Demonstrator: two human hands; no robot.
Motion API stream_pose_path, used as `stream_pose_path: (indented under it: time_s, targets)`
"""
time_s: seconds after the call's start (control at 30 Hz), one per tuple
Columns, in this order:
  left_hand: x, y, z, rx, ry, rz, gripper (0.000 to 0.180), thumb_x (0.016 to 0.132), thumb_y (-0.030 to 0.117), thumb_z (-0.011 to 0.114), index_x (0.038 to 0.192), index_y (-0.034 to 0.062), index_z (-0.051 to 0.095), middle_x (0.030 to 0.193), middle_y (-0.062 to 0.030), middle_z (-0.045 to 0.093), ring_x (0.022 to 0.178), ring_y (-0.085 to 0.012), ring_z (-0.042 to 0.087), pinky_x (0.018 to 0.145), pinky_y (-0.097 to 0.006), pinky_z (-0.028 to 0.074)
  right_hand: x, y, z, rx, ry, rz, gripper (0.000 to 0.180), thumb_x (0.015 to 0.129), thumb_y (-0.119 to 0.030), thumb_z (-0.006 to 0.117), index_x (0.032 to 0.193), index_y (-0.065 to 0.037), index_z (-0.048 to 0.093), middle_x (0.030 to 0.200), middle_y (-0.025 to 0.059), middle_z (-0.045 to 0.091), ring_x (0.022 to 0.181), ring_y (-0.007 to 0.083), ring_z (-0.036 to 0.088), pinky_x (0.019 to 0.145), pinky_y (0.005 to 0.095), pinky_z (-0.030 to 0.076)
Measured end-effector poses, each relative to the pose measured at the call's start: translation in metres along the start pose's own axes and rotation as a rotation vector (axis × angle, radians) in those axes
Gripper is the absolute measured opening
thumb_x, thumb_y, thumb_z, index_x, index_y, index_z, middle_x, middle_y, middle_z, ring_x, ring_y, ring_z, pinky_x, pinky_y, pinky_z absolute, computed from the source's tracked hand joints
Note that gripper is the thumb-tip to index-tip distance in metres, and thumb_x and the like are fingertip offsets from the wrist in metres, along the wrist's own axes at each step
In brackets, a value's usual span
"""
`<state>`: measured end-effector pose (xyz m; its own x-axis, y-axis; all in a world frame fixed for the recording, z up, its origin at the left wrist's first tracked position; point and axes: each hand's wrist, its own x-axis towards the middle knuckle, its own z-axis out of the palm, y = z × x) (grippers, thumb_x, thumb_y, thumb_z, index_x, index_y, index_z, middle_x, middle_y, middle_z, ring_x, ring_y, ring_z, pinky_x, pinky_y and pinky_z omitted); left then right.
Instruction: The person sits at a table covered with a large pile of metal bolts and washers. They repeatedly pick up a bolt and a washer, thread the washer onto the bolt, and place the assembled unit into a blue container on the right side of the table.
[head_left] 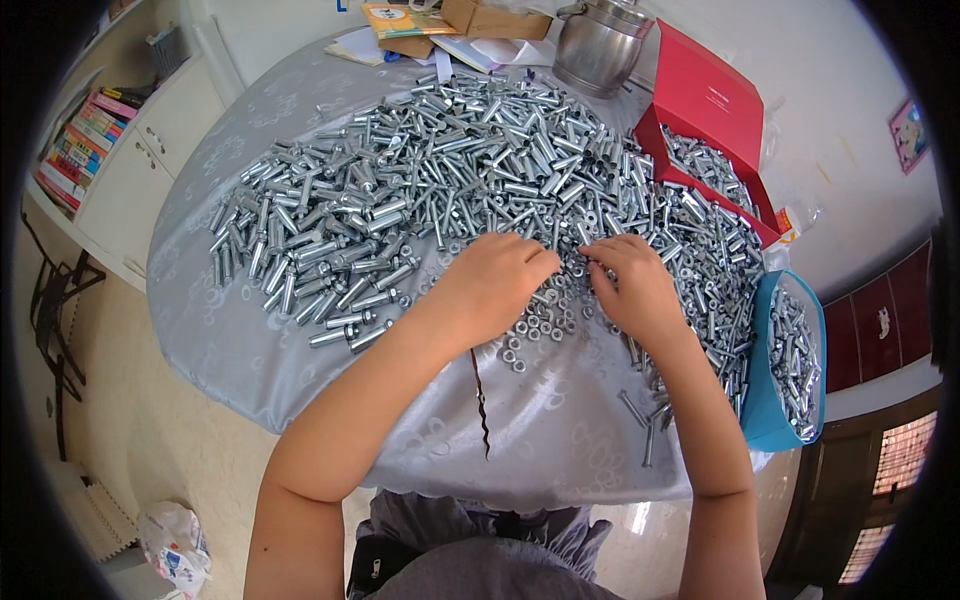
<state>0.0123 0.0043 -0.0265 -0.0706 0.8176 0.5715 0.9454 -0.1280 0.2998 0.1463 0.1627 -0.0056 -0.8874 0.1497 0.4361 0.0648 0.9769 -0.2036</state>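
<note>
Both my hands are over the near side of a big heap of silvery metal bolts and sleeves (480, 140). My left hand (495, 285) has its fingers curled in, the tips partly hidden. Close to its right, my right hand (635, 285) bends thumb and fingers together at the heap; whatever lies between them is too small to name. Loose hex nuts (533, 325) are spread below and between the hands. Assembled sleeve anchors (350, 290) lie in a group to the left. Longer thin bolts (648, 440) rest near my right forearm.
A red lidded box (710, 90) and a light-blue bin (770, 390), both holding metal parts, stand on the right. At the back are a steel pot (600, 45), papers and cardboard (495, 18). A dark wavy strip (481, 405) lies on the grey tablecloth (410, 465).
</note>
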Motion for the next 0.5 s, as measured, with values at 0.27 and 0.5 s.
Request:
stream_pose_path:
  time_s: [0.27,0.5]
  targets:
    - [0.0002,0.0008,-0.0036,0.016,0.013,-0.024,0.020,0.071,0.000,0.053,0.089,0.0059,0.057,0.083,-0.0062,0.059,0.079,-0.0249,0.055,0.071,-0.037,0.042,-0.0075,0.0040,-0.0067,0.229,-0.058,0.167,0.018,0.071,-0.009,0.063,0.089,-0.005,0.067,0.091,0.0097,0.064,0.097,0.0265,0.053,0.087,0.0352,0.041]
    - [0.0001,0.0019,-0.0029,0.046,0.002,-0.013,0.024,0.070,0.000,0.054,0.093,0.0060,0.055,0.084,-0.0061,0.058,0.080,-0.0250,0.055,0.072,-0.037,0.042,-0.0049,0.0038,-0.0020,0.199,-0.116,0.131,0.021,0.074,-0.014,0.064,0.095,-0.009,0.066,0.098,0.0112,0.061,0.100,0.0255,0.051,0.089,0.0351,0.039]
